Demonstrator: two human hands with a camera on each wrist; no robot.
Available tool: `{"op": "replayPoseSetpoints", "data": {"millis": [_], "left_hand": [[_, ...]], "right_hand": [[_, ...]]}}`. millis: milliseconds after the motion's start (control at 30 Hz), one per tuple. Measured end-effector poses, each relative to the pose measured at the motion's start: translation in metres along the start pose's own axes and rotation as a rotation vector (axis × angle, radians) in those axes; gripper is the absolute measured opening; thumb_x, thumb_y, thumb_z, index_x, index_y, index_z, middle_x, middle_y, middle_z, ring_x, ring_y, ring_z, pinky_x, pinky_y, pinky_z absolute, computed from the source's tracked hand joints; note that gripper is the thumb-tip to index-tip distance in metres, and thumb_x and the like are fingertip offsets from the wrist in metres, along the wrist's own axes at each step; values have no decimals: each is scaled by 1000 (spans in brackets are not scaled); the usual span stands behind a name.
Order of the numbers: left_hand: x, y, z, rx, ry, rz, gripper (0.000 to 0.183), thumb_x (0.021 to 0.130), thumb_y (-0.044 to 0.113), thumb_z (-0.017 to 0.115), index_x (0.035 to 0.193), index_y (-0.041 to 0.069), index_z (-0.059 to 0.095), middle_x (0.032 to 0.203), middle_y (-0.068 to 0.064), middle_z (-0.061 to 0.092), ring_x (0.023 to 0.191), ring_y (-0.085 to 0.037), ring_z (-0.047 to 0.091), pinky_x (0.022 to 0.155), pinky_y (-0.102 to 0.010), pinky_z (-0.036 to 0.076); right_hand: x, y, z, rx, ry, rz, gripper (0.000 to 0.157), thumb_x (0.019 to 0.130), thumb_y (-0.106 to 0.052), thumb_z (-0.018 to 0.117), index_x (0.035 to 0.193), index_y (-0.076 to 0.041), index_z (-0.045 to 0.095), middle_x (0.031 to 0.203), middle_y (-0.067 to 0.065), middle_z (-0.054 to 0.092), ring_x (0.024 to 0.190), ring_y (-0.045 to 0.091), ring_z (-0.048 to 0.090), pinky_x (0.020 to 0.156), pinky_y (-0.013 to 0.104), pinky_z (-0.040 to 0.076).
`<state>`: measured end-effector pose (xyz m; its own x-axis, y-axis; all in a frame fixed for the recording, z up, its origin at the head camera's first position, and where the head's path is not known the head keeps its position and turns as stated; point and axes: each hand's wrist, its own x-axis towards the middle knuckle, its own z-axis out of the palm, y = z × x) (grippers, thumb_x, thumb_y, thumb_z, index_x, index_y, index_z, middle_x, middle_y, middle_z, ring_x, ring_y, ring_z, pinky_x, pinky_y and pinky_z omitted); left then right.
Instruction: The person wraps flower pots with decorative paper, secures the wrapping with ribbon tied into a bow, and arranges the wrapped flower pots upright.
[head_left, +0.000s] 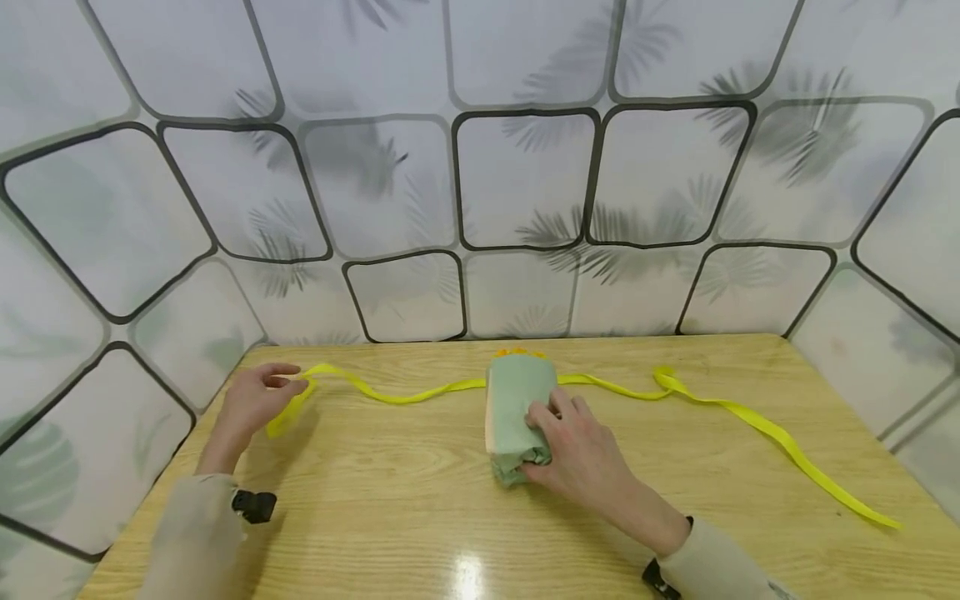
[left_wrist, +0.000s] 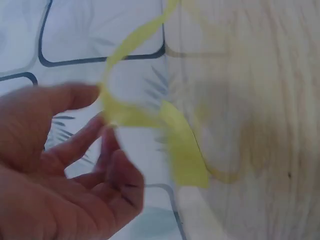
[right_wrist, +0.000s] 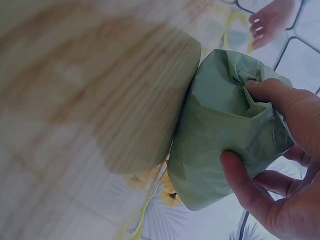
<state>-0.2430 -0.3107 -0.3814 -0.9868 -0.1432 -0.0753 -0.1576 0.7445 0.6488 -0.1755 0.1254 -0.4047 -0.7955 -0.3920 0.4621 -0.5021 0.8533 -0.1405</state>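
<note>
A bouquet wrapped in green paper (head_left: 517, 408) lies on the table, with yellow-orange flowers (right_wrist: 171, 195) at its far end. My right hand (head_left: 588, 454) grips its near end, the thumb on the crumpled folds of paper and the fingers along the side, also in the right wrist view. A long yellow ribbon (head_left: 408, 397) runs out from both sides of the bouquet; its middle part is hidden by the bouquet. At the left, my left hand (head_left: 258, 400) pinches the ribbon between thumb and fingertips, raised off the table, with the ribbon's loose end (left_wrist: 187, 150) hanging down.
The wooden table (head_left: 375, 517) is backed by a patterned cloth wall (head_left: 525, 183) that also closes in both sides. The ribbon's right part (head_left: 787, 446) twists in a small loop and trails toward the table's right side.
</note>
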Motion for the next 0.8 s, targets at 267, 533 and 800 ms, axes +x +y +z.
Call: {"op": "replayPoseSetpoints", "data": {"millis": [267,533,800], "left_hand": [[-22,48,20,111,30,263,45,102,29,64,136,0,62,132,-32,60,113,-48,64,89,-57,56],[-64,113,90,-39,-41,892,32,91,17,80,121,14,71,119,-6,64,106,-22,66,83,-33,60],[-84,138,141,26,-86,1224,33,89,13,81,120,13,70,131,-9,63,121,-22,62,97,-30,56]], "right_hand": [[1,0,0,-8,4,-11,60,61,-40,99,95,-16,56,92,2,47,76,14,42,53,21,40],[1,0,-2,-5,-13,5,61,61,-41,99,97,-15,58,94,2,49,79,15,46,55,24,46],[0,2,0,-22,10,-6,63,60,-44,100,98,-13,60,97,3,54,81,18,53,57,28,53]]}}
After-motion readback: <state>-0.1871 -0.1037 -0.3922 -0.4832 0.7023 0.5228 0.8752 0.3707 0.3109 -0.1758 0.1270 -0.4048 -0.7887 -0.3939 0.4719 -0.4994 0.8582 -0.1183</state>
